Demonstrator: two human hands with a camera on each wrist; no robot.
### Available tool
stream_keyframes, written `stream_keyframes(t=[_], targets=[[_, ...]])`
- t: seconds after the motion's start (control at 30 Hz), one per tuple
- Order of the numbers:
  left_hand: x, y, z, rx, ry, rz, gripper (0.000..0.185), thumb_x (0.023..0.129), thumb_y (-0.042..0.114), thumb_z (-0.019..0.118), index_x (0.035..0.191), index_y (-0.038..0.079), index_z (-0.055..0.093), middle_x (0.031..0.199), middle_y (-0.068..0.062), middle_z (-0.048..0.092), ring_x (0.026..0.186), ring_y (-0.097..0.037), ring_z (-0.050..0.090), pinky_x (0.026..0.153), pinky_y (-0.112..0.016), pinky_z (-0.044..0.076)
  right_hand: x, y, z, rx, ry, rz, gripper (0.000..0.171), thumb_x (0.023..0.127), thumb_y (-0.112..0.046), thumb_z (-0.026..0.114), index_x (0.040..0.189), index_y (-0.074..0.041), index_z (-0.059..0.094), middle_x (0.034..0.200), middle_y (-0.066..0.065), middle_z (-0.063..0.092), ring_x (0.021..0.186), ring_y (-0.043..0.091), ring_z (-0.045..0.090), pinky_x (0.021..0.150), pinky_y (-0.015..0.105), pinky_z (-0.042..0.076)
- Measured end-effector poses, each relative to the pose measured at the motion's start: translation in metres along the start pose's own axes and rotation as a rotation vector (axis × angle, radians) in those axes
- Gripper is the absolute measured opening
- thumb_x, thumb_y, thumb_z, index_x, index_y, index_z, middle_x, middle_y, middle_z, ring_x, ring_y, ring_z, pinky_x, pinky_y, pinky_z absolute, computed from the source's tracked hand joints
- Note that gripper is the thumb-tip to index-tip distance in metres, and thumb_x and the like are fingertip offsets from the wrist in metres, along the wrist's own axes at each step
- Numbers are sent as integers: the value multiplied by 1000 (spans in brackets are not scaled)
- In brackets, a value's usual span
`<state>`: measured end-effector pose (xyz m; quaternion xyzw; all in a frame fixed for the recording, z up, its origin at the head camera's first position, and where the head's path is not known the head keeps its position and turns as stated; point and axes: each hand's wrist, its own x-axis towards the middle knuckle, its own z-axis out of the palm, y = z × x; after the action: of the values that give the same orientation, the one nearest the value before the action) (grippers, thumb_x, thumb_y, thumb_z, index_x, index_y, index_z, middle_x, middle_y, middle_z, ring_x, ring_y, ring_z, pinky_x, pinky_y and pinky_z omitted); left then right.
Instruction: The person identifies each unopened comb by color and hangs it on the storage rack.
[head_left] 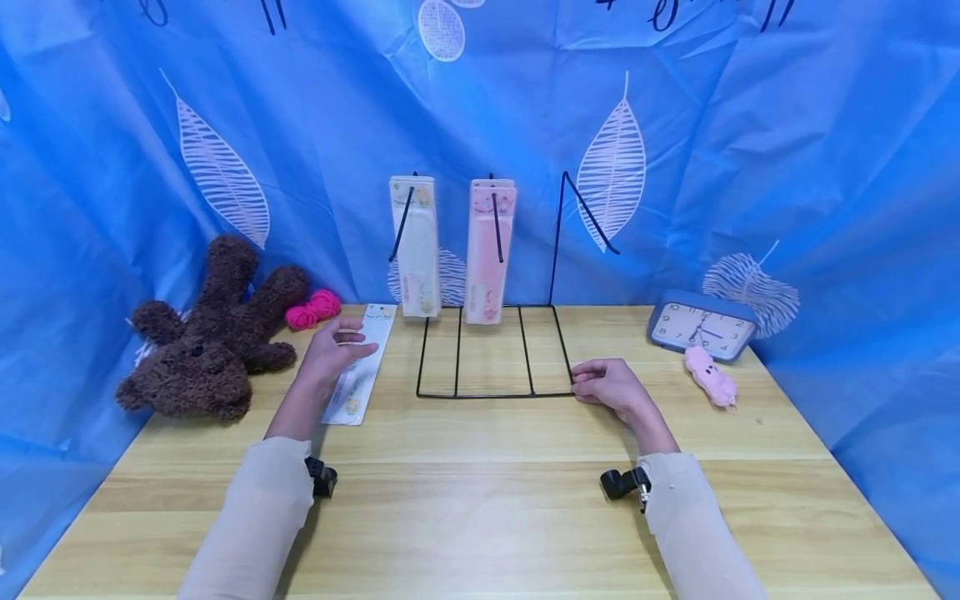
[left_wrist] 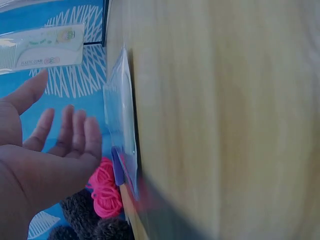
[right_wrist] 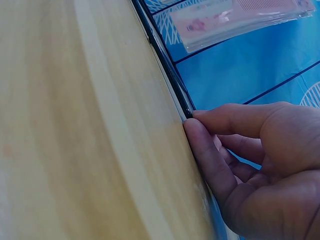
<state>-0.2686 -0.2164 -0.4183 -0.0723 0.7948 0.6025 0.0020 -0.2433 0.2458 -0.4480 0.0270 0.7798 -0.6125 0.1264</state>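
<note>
Over a packaged comb (head_left: 367, 375) lying flat on the table, my left hand (head_left: 333, 354) is spread with its fingers apart. The left wrist view shows nothing in that hand, and the packet (left_wrist: 120, 105) lies beyond the fingers. My right hand (head_left: 611, 387) pinches the front right corner of a black wire display rack (head_left: 491, 397) between thumb and forefinger, seen close in the right wrist view. From the rack's left hook hang pale green comb packets (head_left: 417, 258). Pink comb packets (head_left: 486, 283) hang on the middle hook, while the right hook (head_left: 596, 218) holds nothing.
A brown teddy bear (head_left: 202, 350) lies at the left, beside a bright pink yarn bundle (head_left: 313, 309). At the right back stand a blue-framed clock (head_left: 697, 325) and, leaning against it, a small pink plush toy (head_left: 710, 377). A blue patterned curtain (head_left: 510, 100) closes off the back.
</note>
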Motion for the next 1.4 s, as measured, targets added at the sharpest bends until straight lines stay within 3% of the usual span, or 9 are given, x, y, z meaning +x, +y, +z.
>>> stream_keyframes(t=[0.17,0.43,0.67,0.9,1.1,1.4], targets=[[1,-3,-6,64,-23,-83,75,88,18,80,150,5,40,147,-22,45,132,-37,42,103,-48,40,0,0,0,-2,-3,0,44,90,11,66,133,15,54,109,18,61,89,17,68,79,29,59],[4,-7,-6,159,-32,-136,78,87,18,81,151,7,38,146,-23,45,130,-39,42,102,-47,39,0,1,0,-2,2,1,43,91,12,66,132,15,55,108,18,62,88,17,68,79,30,59],[7,-6,1,324,-65,-90,72,86,17,82,145,2,42,137,-24,48,117,-37,46,92,-45,41,1,1,0,-7,11,5,42,91,13,64,131,15,55,107,19,62,88,19,69,80,31,59],[11,-7,2,436,-66,-105,80,83,20,85,147,3,39,140,-27,45,122,-40,46,101,-53,41,0,0,1,-1,10,10,43,90,12,66,132,15,55,109,20,62,89,19,69,81,32,59],[13,-7,1,546,-76,-98,86,81,21,85,147,2,35,146,-34,35,128,-47,39,106,-60,36,-2,0,2,-1,9,2,43,91,12,66,132,15,55,110,21,62,90,20,69,81,32,59],[13,-7,-5,503,-95,-104,88,83,15,83,151,-1,30,152,-32,34,135,-48,37,111,-58,33,-1,1,1,0,6,-6,42,90,12,66,131,15,55,107,19,62,88,18,69,80,31,59]])
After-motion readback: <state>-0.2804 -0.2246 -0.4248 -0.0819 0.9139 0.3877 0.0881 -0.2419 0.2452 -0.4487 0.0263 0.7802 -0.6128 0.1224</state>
